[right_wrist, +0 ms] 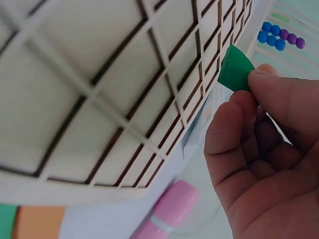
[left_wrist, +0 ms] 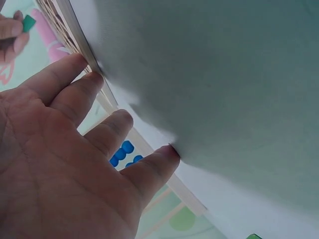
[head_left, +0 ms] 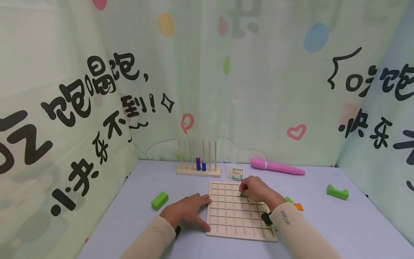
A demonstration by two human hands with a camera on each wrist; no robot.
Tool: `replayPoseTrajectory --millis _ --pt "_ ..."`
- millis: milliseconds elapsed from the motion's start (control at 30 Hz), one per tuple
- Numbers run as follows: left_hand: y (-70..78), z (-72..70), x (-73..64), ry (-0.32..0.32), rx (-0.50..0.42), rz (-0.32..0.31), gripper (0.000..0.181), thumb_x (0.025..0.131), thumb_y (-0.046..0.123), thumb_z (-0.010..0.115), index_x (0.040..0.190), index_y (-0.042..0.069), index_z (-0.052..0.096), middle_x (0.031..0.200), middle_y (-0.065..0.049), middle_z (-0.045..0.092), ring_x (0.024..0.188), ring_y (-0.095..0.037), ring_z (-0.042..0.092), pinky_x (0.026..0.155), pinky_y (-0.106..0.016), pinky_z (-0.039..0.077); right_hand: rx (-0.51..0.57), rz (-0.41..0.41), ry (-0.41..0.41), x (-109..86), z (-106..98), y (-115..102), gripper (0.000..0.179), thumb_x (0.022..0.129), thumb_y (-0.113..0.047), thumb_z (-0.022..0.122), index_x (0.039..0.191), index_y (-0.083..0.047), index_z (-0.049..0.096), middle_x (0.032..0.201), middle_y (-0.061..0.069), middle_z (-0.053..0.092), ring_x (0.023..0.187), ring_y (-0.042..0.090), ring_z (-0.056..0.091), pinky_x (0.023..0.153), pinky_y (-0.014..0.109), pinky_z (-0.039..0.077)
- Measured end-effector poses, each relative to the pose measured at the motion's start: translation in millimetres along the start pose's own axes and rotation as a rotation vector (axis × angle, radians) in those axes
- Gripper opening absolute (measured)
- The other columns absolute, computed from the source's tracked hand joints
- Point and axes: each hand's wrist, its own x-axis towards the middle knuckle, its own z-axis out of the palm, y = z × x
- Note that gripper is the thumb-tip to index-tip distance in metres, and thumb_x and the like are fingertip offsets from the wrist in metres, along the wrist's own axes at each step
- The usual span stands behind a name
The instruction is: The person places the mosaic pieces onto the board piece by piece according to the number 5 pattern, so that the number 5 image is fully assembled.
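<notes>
A wooden grid board (head_left: 226, 216) lies flat on the table between both hands. My right hand (head_left: 257, 189) is over the board's upper right part and pinches a green tile (right_wrist: 236, 68) between thumb and fingertips. In the right wrist view the tile is close to the grid, but I cannot tell if it touches. My left hand (head_left: 191, 210) rests at the board's left edge, fingers spread, with fingertips (left_wrist: 94, 79) against the rim. Beyond the board lies a small pattern card (head_left: 236, 172) with coloured squares.
Behind the board stand a wooden bead abacus (head_left: 198, 171) and a pink pen-shaped object (head_left: 278, 167). A green block (head_left: 160, 200) lies left, a notched green block (head_left: 337, 192) right. An orange tile (head_left: 298, 207) and a green tile (head_left: 288, 199) lie beside the right forearm. Curtains (head_left: 242, 90) surround the table.
</notes>
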Motion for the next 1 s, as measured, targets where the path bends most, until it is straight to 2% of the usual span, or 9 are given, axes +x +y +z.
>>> replayPoseTrajectory --millis 200,333,733,1000 --pt "-3.1 -1.2 -0.8 0.007 0.001 0.003 0.099 0.071 0.058 0.091 0.155 0.025 0.05 0.166 0.009 0.04 0.157 -0.032 0.03 0.124 -0.054 0.032 0.016 -0.026 -0.016 26.2 10 -10 0.02 0.092 0.006 0.064 0.084 -0.009 0.073 0.082 0.0 0.07 0.078 0.012 0.057 0.076 0.035 0.053" --pt "-3.3 0.2 -0.7 0.009 0.01 0.02 0.098 0.071 0.058 0.091 0.154 0.025 0.051 0.165 0.009 0.041 0.156 -0.032 0.032 0.124 -0.052 0.033 0.024 -0.024 -0.016 36.2 20 -11 0.019 0.092 0.006 0.064 0.085 -0.009 0.074 0.083 -0.001 0.07 0.08 0.013 0.057 0.078 0.035 0.053" --pt "-0.4 0.6 1.0 0.008 0.035 0.001 0.099 0.071 0.061 0.09 0.155 0.028 0.05 0.165 0.013 0.04 0.156 -0.028 0.032 0.123 -0.052 0.034 0.033 0.003 0.017 44.9 34 -11 0.021 0.089 0.007 0.066 0.083 -0.01 0.076 0.08 -0.002 0.07 0.077 0.013 0.056 0.078 0.034 0.053" --pt "-4.4 3.5 3.6 0.011 0.042 0.006 0.099 0.071 0.061 0.09 0.155 0.028 0.05 0.165 0.012 0.04 0.155 -0.029 0.034 0.123 -0.053 0.035 -0.059 0.042 0.005 46.0 42 -18 0.022 0.09 0.008 0.065 0.084 -0.01 0.076 0.082 -0.001 0.07 0.081 0.014 0.06 0.081 0.038 0.057"
